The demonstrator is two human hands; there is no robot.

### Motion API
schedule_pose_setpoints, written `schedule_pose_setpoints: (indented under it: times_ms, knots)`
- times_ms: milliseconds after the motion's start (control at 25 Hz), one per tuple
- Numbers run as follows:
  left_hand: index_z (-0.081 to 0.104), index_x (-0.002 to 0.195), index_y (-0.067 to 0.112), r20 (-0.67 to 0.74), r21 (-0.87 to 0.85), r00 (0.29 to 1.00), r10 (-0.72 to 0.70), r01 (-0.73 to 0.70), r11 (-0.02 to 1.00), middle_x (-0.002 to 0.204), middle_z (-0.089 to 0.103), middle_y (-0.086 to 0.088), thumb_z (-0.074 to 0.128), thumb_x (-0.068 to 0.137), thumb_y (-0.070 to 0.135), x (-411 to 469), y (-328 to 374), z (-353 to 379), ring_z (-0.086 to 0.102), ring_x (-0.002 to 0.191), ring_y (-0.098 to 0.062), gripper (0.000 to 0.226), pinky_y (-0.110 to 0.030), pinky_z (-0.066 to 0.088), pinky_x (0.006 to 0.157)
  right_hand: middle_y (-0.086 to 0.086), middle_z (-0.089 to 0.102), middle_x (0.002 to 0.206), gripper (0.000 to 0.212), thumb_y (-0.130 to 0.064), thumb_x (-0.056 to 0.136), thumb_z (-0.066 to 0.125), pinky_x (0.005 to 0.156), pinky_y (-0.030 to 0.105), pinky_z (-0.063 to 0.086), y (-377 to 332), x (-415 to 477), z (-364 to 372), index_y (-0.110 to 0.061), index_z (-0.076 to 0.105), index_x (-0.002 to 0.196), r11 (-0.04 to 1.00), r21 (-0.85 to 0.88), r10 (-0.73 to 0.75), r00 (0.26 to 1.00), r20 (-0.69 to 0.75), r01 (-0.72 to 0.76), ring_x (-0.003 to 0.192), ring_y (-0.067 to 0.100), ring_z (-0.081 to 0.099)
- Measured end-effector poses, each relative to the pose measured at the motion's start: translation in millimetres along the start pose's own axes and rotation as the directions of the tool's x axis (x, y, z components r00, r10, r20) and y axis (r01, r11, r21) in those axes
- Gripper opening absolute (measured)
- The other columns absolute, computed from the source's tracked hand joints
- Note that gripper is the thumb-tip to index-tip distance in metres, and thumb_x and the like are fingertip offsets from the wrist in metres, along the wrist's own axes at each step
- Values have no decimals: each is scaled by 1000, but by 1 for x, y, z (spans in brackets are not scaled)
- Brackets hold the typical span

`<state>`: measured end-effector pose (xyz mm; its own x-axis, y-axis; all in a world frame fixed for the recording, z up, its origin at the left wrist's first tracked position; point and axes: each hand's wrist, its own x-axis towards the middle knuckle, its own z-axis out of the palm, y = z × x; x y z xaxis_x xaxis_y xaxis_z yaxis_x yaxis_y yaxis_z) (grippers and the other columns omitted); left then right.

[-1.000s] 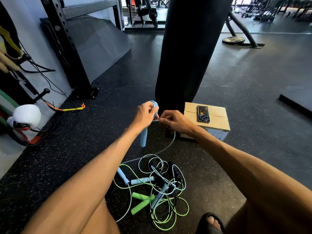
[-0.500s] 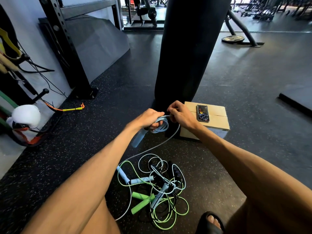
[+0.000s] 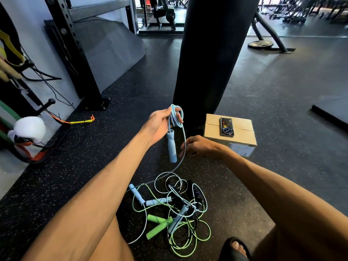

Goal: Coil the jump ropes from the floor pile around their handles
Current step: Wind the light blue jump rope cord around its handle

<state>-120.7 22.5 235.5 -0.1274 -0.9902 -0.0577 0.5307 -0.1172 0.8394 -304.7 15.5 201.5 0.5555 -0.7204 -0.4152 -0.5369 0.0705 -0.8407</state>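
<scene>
1. We're early on: just a few loops of the blue jump rope (image 3: 176,114) are gathered. Its handle (image 3: 171,146) dangles, and its tail runs down into the floor pile (image 3: 169,213), all untouched tangle.
2. Our left hand (image 3: 160,125) grips those loops up high. Our right hand (image 3: 201,146) sits lower with fingers loosely curled at the strand; pinching or just touching, we can't tell.

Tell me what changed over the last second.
Right hand let go of the coil and dropped beside the loose strand; grip there unclear. Left hand holds the coil as before, handle now hanging straight down. Pile, box and phone unmoved.
</scene>
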Motion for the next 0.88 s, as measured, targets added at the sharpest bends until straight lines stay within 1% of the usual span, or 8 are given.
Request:
schedule_pose_setpoints:
  times_ms: [80,200,280,440,560,720,760,880]
  knots:
    - [59,107,-5,-83,70,991,101,-95,993,85,62,-16,36,104,10,2,-2,1,66,77,-24,29,-32,57,77,20,71,99,20,-2,99,47,67,20,57,0,-1,4,5,55,116,1000,11,25,998,62,-25,85,21,71]
    - [60,100,-3,-225,258,942,248,-188,948,74,68,-10,39,104,11,4,-5,0,70,68,-21,25,-30,59,74,20,71,93,17,-9,100,51,73,29,60,-2,-2,8,5,56,109,997,76,22,996,83,-28,87,30,71]
    - [59,100,-2,-271,346,909,317,-215,913,72,69,-9,41,104,12,6,-6,-4,70,66,-21,24,-27,58,71,18,70,85,15,-11,99,55,69,33,61,-4,-6,10,3,57,103,990,137,22,996,84,-33,78,28,71]
    - [61,96,2,-288,542,856,430,-224,810,75,71,-13,46,102,16,10,-11,-11,72,65,-21,22,-22,55,65,10,61,73,12,-13,97,57,56,27,53,-11,-7,9,-2,56,97,990,132,-46,998,47,39,63,18,62]
    - [63,90,2,-206,767,859,470,-157,623,74,73,-7,50,100,18,9,-14,-15,72,65,-13,23,-20,52,61,5,55,68,22,-18,99,55,54,27,42,-15,-8,9,2,62,102,990,21,-142,989,-38,143,59,14,51]
    - [55,70,15,-37,963,907,420,-79,257,66,70,1,56,96,19,2,-20,-13,59,53,-1,26,-19,46,55,-1,47,65,26,-25,101,51,46,18,39,-24,-14,5,-4,67,99,965,-80,-257,959,-121,249,53,4,44]
    - [53,69,17,-31,979,927,373,-47,200,64,67,3,57,95,20,0,-20,-12,56,53,-1,26,-15,41,49,-3,47,64,26,-26,101,51,45,16,38,-25,-15,3,-7,68,97,958,-122,-276,950,-144,260,51,2,43]
    - [52,64,21,-24,990,982,185,-3,140,54,59,8,57,96,25,-2,-23,-11,51,49,5,33,-7,36,45,-3,50,66,25,-28,101,52,44,18,39,-27,-15,-2,-10,68,95,946,-213,-292,928,-232,245,53,4,45]
